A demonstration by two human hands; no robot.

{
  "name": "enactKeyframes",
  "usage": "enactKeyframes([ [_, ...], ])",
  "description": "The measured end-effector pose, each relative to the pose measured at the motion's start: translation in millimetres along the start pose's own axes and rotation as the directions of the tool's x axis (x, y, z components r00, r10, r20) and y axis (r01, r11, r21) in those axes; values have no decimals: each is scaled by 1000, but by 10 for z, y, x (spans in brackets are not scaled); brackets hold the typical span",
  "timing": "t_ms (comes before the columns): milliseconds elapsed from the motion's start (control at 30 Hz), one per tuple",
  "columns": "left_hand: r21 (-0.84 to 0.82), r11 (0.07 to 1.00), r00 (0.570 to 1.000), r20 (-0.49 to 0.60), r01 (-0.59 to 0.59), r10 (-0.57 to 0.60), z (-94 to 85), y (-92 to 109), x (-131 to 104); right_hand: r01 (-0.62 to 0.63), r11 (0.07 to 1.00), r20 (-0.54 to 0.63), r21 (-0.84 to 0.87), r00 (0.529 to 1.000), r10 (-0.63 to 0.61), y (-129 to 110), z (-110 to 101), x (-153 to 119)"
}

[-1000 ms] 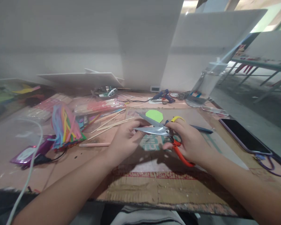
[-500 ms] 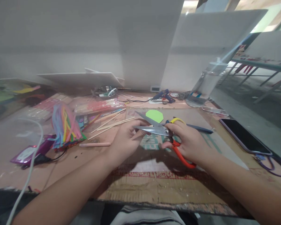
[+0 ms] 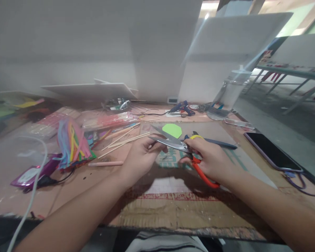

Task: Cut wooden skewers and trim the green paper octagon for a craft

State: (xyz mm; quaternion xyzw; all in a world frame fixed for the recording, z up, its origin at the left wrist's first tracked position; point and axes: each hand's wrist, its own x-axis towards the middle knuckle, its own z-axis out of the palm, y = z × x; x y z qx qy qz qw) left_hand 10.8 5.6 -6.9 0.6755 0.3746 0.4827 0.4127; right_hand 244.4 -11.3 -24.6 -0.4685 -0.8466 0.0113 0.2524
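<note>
My right hand [image 3: 208,154] grips a pair of scissors [image 3: 177,144] with red handles, its blades partly open and pointing left. The fingers of my left hand [image 3: 141,154] are pinched together close to the blade tips. What they hold, if anything, is too small to make out. Just beyond the blades, a bright green eight-sided paper piece [image 3: 172,130] lies on the covered work surface. A tool with a dark blue handle [image 3: 222,143] and a yellow part rests behind my right hand, which partly hides it.
Thin wooden sticks [image 3: 126,140] and a bundle of colourful pipe cleaners [image 3: 75,143] lie at the left, near a purple packet [image 3: 38,173]. At the back are a blue glue gun [image 3: 182,107] and a clear bottle [image 3: 229,92]. A phone [image 3: 273,150] lies right.
The scissor blades have closed slightly, narrowing the gap between their tips. Both hands stay in nearly the same place, and the view has shifted a little.
</note>
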Motion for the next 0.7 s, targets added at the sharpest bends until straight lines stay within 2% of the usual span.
enactKeyframes([
  [100, 8, 1000, 1000, -3, -12, 12, -1, -7, 1, 18, 1000, -9, -8, 1000, -18, 12, 3, 10],
  [200, 20, 996, 996, -11, -83, 83, -18, 1, -11, 43, 999, -29, -17, 999, -43, -30, -11, 32],
  [333, 34, 979, 978, 63, -200, 197, -39, 25, -45, 107, 994, -91, 4, 990, -106, -129, -38, 56],
  [400, 30, 981, 979, 74, -193, 190, -31, 27, -54, 112, 994, -93, 5, 989, -111, -148, -46, 57],
  [567, 70, 993, 994, 59, -94, 90, -1, 12, -35, 59, 998, -69, 9, 996, -59, -108, -24, 28],
  [700, 101, 990, 992, 89, -102, 93, -26, 29, -13, 49, 997, -79, 51, 996, -45, -88, 45, 5],
])
